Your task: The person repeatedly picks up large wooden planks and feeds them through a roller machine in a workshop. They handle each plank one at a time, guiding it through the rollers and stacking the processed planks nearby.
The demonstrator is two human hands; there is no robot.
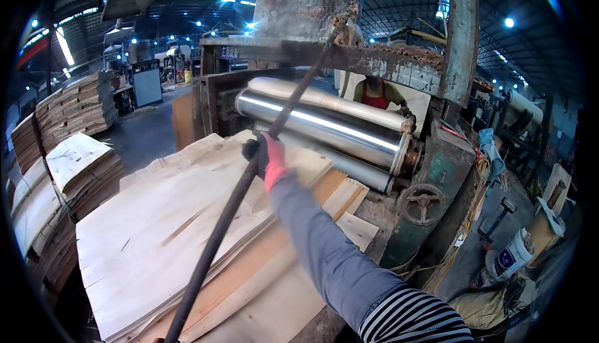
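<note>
Just in front of the shiny roller (324,128), on the person's side, the right hand (271,159) wore a dark glove with a pinkish-red cuff, and its grip was closed around a long dark pole (215,243). The left hand was out of view, so the state of its grip could not be told. The pole slanted across the view, its lower part nearer the person than the roller and its upper part passing in front of the roller's left half and rising above it. The right arm, in a grey sleeve (321,224) with a striped upper part, reached up toward the roller from the lower right. A pale wooden log (337,104) lay along the top of the roller, and a second, duller roller (359,169) sat just below. A broad pile of thin wood sheets (162,218) spread in front of the roller and to its left, under the pole and the right hand. A handwheel (422,204) stood below the roller's right end; behind that end was a co-worker in a red apron (374,96). Farther right of the roller, a white bucket (513,256) leaned near the floor, and well to its left rose stacked sheets (78,106).
</note>
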